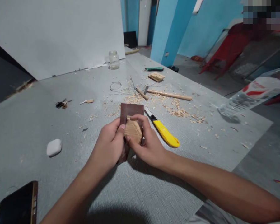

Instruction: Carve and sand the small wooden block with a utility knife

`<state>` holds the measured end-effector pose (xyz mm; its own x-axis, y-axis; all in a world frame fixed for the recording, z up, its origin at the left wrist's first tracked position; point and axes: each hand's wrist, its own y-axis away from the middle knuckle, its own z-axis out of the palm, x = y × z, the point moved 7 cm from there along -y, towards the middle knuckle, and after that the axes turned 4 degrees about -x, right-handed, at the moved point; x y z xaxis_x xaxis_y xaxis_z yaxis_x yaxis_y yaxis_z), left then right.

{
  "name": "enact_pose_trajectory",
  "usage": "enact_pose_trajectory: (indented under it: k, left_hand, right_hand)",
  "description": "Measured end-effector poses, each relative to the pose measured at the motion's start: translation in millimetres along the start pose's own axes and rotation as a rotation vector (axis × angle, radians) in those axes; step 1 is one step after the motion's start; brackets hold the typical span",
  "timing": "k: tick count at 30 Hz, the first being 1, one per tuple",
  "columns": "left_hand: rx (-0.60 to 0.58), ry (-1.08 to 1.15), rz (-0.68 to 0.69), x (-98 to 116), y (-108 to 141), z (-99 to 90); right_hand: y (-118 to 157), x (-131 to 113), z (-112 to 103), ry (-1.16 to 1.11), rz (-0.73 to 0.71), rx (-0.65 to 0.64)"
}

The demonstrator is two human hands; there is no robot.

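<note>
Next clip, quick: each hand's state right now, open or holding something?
Left hand: closed, holding the brown sheet.
Right hand: closed, holding the wooden piece over that sheet.

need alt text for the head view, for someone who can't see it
A person's left hand and right hand hold a wooden block over a brown sheet above a grey table. A yellow knife lies to their right, with a hammer and wood shavings farther back.
</note>
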<state>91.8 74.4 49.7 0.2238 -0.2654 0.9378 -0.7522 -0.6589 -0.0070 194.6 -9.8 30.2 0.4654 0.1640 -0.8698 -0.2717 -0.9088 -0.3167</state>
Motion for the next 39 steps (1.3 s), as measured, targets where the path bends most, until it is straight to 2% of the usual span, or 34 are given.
enact_pose_trajectory:
  k: [5,7,11,13,16,18,19,22,23,25,29,31,35,37,39]
  left_hand:
    - [-0.083,-0.056,0.052,10,3,8.8]
    - [-0.079,-0.078,0.040,10,4,8.6]
    - [-0.008,-0.103,0.023,7,3,1.0]
    - [-0.006,-0.096,0.037,8,3,0.2]
    - [-0.047,-0.076,0.076,13,4,4.6]
    - [-0.062,-0.092,0.073,14,5,6.5]
    - [-0.052,-0.118,0.065,14,5,5.8]
    - [0.005,-0.187,0.040,13,5,0.3]
    - [0.020,-0.198,0.041,14,6,-1.1]
    - [0.027,-0.198,0.054,17,6,-0.8]
    - [-0.022,-0.195,0.072,21,8,7.7]
    - [-0.024,-0.207,0.064,19,9,8.8]
    - [0.020,-0.251,0.034,16,8,3.5]
    - [0.018,-0.238,0.039,18,9,3.8]
    - [-0.003,-0.213,0.053,21,10,7.1]
  right_hand:
    - [-7,7,-25,-0.076,0.051,0.197]
    - [-7,8,-20,-0.059,0.056,0.149]
    - [-2,5,2,-0.043,0.037,-0.046]
    - [-3,4,-2,-0.073,0.029,-0.008]
    - [-6,4,-20,-0.131,0.042,0.169]
    - [-5,3,-24,-0.118,0.047,0.214]
    - [-4,2,-20,-0.095,0.042,0.172]
    - [-1,-4,2,-0.032,0.010,-0.057]
    - [0,-5,5,-0.025,0.002,-0.093]
    - [-1,-5,-1,-0.025,-0.014,-0.035]
    - [-5,-2,-24,-0.037,-0.019,0.196]
    - [-4,-1,-20,-0.025,-0.009,0.162]
    - [-1,-2,-2,-0.017,-0.018,-0.038]
    - [-3,-3,-8,-0.045,-0.023,0.006]
    - [-5,-2,-21,-0.091,-0.004,0.127]
